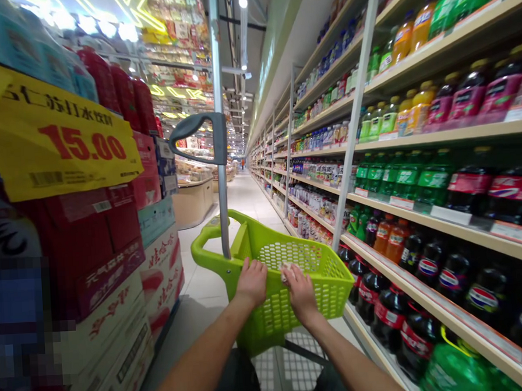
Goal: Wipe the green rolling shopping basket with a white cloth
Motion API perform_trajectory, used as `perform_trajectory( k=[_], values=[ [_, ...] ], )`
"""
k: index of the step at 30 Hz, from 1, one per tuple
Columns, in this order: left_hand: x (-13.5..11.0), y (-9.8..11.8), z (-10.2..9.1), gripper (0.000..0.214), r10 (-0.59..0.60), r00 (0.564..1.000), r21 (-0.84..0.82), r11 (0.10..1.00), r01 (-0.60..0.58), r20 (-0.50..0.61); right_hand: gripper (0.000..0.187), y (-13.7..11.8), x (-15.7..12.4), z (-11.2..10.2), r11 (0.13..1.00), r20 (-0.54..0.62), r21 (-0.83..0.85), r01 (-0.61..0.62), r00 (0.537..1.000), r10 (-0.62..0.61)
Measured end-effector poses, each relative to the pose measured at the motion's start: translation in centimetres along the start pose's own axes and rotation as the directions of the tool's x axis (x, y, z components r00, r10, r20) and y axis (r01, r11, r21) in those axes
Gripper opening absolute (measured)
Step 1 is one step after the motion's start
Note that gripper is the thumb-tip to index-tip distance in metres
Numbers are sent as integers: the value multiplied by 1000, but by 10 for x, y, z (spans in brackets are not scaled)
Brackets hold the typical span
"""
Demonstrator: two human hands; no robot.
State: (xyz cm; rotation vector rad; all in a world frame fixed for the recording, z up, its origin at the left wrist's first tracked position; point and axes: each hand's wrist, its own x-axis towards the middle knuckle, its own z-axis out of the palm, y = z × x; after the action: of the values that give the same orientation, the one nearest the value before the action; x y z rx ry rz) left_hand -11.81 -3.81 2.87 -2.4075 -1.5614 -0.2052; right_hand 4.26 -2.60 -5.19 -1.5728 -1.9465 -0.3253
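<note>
A person's bare L hand (252,282) grips the near rim of a bright-green perforated plastic cart basket (278,302) in a supermkt aisle, fingers curled over the edge. The R hand (301,289) is on the same rim, just to the right, fingers bent over it; a small pale patch (285,271) shows at its fingers, too blurred to ID. The basket is directly ahead of the person, btwn stacked printed cardboard cartons (114,320) on the L & long cream shelves (441,136) on the R. A straight silver metal pole (223,191) rises at the basket's L side, w/ a looped dark-grey plastic handle (220,138) partway up, well above both hands. Dark-clothed legs (235,377) show below. The shelves carry rows of drinks, incl. green plastic bottles (430,178) & lg. dark cola bottles (484,289) w/ round logos. At L, a yellow paper price sign (61,142) reads "15.00"; tall red bottles (128,91) stand behind it. Pale floor tiles (243,190) run into the distance.
</note>
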Motion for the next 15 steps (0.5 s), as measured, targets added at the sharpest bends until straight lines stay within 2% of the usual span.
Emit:
perform_trajectory(
  k=[2, 4, 6, 8, 10, 11, 13, 15],
  values=[
    [2, 2, 1, 55, 17, 1000, 1, 1000, -17, 23, 56, -10, 1, 1, 995, -16, 36, 90, 996, -89],
    [2, 1, 3, 59, 39, 999, -1, 999, -39, 33, 58, -5, 1, -1, 994, 15, 35, 103, 994, -104],
    [1, 0, 4, 63, 53, 998, -4, 999, -53, 37, 58, 17, -2, -7, 999, 68, -9, 33, 997, -32],
    [-1, -1, 5, 64, 44, 999, -9, 999, -44, 29, 56, 46, -7, -13, 993, 95, -81, -83, 991, 91],
    [-2, -1, 6, 63, 26, 1000, -14, 1000, -26, 9, 54, 67, -14, -16, 976, 82, -139, -167, 980, 179],
    [-3, -1, 6, 61, 18, 1000, -17, 1000, -18, -3, 54, 72, -17, -16, 973, 67, -151, -174, 980, 185],
    [-3, -1, 7, 57, 5, 1000, -25, 1000, -6, -22, 55, 68, -21, -13, 983, 25, -143, -117, 992, 122],
    [-2, -2, 8, 53, -4, 999, -24, 1000, 3, -42, 54, 52, -21, -8, 993, -10, -117, -2, 1000, 1]
  ],
)
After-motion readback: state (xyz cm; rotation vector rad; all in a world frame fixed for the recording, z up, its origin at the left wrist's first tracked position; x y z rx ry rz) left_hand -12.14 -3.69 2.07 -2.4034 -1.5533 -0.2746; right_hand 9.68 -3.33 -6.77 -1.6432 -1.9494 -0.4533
